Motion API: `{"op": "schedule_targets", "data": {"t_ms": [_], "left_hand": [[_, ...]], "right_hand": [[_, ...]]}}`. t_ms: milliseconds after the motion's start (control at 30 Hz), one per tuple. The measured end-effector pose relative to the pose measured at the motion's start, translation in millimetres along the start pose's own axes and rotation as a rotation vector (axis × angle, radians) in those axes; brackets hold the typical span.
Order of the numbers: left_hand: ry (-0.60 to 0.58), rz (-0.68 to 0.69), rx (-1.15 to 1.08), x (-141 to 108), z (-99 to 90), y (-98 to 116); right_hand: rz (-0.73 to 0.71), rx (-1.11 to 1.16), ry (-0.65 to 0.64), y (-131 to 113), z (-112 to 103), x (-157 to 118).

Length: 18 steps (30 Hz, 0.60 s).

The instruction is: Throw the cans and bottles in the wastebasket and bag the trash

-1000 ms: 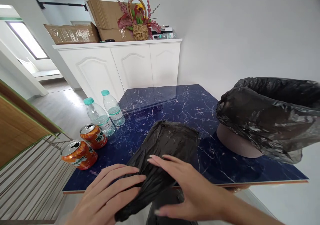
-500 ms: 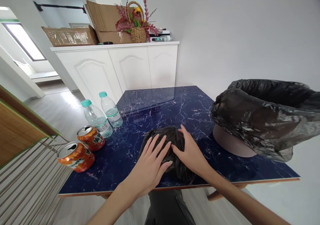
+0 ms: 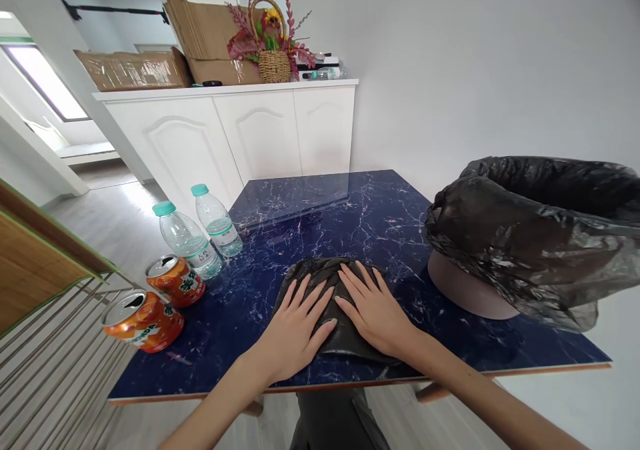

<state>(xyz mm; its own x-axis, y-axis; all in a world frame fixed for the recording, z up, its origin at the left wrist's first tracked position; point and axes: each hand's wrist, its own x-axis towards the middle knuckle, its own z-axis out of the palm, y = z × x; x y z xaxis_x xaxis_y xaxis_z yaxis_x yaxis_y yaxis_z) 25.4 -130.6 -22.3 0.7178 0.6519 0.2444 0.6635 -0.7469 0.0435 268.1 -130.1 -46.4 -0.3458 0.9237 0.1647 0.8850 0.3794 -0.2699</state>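
Observation:
A folded black plastic bag (image 3: 345, 340) lies near the front edge of the dark blue marbled table (image 3: 320, 220). My left hand (image 3: 295, 330) rests flat on its left part, fingers spread. On its right part lies my right hand (image 3: 373, 307), palm down with the fingers stretched out. Neither hand grips anything. To the right stands a bin (image 3: 465, 290) lined with a loose black bag (image 3: 520, 237) folded over its rim.
Two orange cans (image 3: 145, 320) and two plastic bottles (image 3: 217, 223) with teal caps stand along the table's left edge. A wire rack (image 3: 55, 363) is at the far left. Behind is a white cabinet (image 3: 265, 130) bearing cardboard boxes and a flower basket (image 3: 274, 67).
My right hand has flattened onto the black bag, its fingers now stretched out. The bag looks flatter and smoother on the right. The view has shifted slightly.

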Motion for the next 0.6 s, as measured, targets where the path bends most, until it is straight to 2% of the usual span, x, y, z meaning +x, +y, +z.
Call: {"op": "schedule_targets", "data": {"t_ms": [167,267,333,433,500,600], "left_hand": [[-0.075,0.029,-0.034,-9.1,-13.5,-8.4],[-0.04,0.024,-0.051,-19.4,-23.7,-8.5],[-0.009,0.021,-0.066,-29.9,-31.0,-9.5],[-0.018,0.041,-0.095,-46.3,-41.1,-13.6],[-0.048,0.042,-0.123,-53.9,-46.0,-16.1],[-0.064,0.023,-0.181,-57.3,-49.6,-17.1]], "right_hand": [[-0.015,0.02,0.004,0.3,-4.3,-1.5],[-0.035,0.072,0.104,-8.3,-21.0,-17.3],[-0.165,0.103,0.139,-14.0,-37.2,-35.4],[-0.399,0.106,0.041,-15.9,-54.2,-62.5],[-0.423,0.098,0.023,-11.4,-53.0,-73.6],[-0.378,0.155,0.068,-0.7,-38.9,-77.0]]}}
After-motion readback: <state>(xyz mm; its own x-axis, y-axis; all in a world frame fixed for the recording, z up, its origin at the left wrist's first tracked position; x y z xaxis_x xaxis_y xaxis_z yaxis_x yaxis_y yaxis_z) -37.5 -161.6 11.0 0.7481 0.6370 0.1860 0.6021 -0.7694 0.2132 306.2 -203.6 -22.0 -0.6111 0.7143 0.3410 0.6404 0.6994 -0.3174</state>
